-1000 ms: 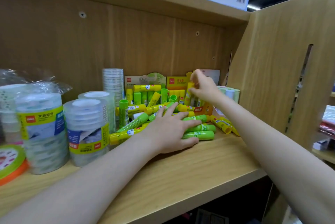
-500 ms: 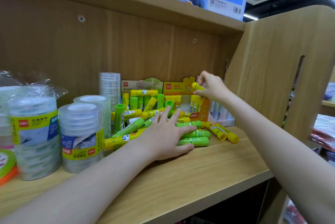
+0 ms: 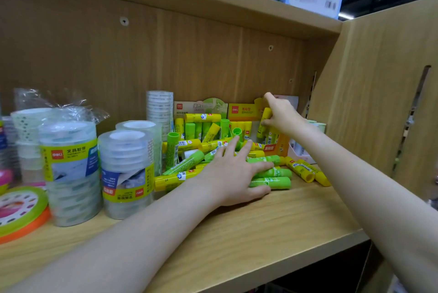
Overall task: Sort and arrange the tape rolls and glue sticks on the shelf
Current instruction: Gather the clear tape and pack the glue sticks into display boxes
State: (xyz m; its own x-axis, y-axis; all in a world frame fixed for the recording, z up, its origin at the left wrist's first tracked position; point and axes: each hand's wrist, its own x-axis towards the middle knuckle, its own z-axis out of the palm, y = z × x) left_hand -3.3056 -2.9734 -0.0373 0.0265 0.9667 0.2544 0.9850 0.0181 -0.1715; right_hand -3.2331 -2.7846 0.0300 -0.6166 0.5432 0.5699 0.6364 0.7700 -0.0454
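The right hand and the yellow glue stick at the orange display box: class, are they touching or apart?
Touching. The head view shows the right hand with fingers and thumb pinching the yellow glue stick, held nearly upright over the orange display box.

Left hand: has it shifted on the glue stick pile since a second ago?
No. The left hand still lies spread on the glue sticks, beside the tape stack.

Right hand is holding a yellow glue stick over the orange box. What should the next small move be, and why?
Probably lower the yellow glue stick into the orange box beside the upright yellow ones: the right hand pinches it just above them, while the left hand rests flat on the loose pile.
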